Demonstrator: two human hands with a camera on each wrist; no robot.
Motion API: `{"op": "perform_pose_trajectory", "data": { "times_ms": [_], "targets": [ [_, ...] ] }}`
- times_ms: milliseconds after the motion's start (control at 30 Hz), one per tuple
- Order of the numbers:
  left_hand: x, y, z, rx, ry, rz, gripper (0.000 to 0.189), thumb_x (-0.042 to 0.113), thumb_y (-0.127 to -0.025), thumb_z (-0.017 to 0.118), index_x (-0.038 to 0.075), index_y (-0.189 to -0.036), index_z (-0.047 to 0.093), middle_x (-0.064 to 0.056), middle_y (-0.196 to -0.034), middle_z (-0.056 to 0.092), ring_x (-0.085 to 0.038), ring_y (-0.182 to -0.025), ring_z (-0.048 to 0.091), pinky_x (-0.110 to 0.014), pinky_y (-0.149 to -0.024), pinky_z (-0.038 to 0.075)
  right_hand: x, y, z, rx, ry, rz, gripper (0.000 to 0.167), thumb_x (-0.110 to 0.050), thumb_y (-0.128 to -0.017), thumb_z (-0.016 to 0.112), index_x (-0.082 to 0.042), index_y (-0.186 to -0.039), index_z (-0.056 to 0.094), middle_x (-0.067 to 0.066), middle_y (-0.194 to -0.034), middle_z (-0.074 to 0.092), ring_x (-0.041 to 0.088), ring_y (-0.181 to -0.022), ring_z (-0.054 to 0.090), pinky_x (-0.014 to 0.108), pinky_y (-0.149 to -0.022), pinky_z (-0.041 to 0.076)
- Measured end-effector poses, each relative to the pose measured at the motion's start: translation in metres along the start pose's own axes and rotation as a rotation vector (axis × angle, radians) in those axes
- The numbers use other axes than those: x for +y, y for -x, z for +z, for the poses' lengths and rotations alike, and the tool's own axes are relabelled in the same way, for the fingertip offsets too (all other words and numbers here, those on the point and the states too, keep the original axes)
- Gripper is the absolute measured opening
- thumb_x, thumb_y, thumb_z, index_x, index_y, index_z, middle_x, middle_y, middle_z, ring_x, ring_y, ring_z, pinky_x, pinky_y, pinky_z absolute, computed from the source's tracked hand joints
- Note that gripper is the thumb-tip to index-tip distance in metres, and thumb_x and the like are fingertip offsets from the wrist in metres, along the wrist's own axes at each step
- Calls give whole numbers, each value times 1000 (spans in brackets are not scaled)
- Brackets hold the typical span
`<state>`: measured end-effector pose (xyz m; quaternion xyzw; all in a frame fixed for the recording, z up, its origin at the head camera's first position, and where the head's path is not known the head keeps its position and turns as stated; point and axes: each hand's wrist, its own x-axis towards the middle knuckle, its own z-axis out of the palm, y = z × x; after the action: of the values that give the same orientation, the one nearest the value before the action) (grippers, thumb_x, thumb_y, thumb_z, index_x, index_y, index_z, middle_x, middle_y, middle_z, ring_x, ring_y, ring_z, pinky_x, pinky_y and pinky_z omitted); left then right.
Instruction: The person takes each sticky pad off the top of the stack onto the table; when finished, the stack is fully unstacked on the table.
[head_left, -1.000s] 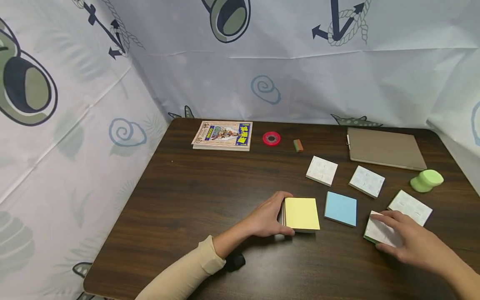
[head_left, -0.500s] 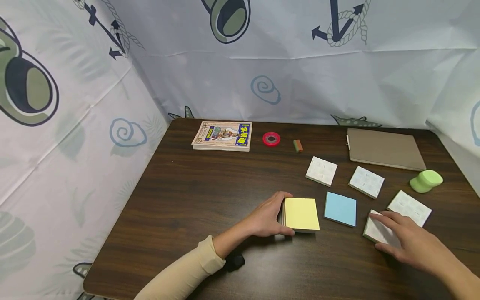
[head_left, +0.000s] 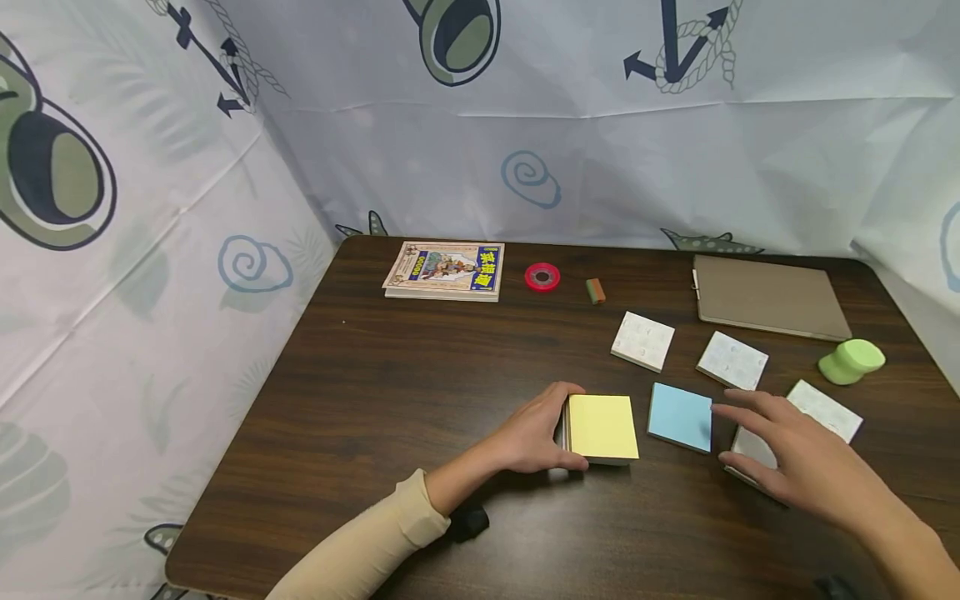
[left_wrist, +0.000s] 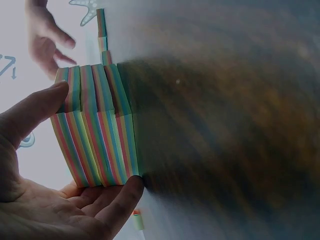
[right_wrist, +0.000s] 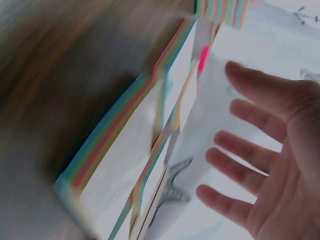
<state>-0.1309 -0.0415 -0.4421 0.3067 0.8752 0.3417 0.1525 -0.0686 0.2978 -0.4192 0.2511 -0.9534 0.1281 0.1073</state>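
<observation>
My left hand (head_left: 536, 433) grips a tall stack of sticky note pads (head_left: 602, 427) with a yellow top sheet. In the left wrist view, the striped edges of the stacked pads (left_wrist: 95, 145) lie between thumb and fingers. My right hand (head_left: 810, 458) hovers with fingers spread over a white-topped sticky note pad (head_left: 753, 450), partly covering it. The right wrist view shows the fingers apart from the pads, holding nothing. Between the hands lies a blue sticky note pad (head_left: 680, 417); the right fingertips are close to its right edge.
More white-topped pads (head_left: 643, 342) lie behind and to the right. At the back are a book (head_left: 448, 271), a red ring-shaped item (head_left: 542, 277), a small eraser-like block (head_left: 596, 291) and a flat tan notebook-like item (head_left: 772, 296). A green rounded object (head_left: 852, 361) stands right.
My right hand has let go of the white-topped pad, risen and shifted left toward the blue pad. The left hand and its stack have stayed put.
</observation>
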Motion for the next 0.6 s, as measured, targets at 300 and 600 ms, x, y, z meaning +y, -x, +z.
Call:
{"op": "perform_pose_trajectory", "data": {
  "times_ms": [300, 600],
  "targets": [
    [3, 0, 1, 1, -26, 6, 87, 27, -71, 88, 11, -140, 38, 1, -123, 49, -12, -100, 50, -25, -87, 42, -43, -44, 15, -50, -104, -139, 69, -35, -76, 84, -18, -137, 56, 11, -140, 49, 30, -121, 51, 52, -87, 47],
    [3, 0, 1, 3, -62, 2, 87, 26, -69, 90, 13, -138, 39, 2, -126, 49, -11, -102, 50, -26, -87, 43, -69, -69, 38, -107, -154, -282, 76, -39, -74, 85, -13, -138, 54, 14, -141, 48, 29, -124, 49, 52, -97, 41]
  ]
}}
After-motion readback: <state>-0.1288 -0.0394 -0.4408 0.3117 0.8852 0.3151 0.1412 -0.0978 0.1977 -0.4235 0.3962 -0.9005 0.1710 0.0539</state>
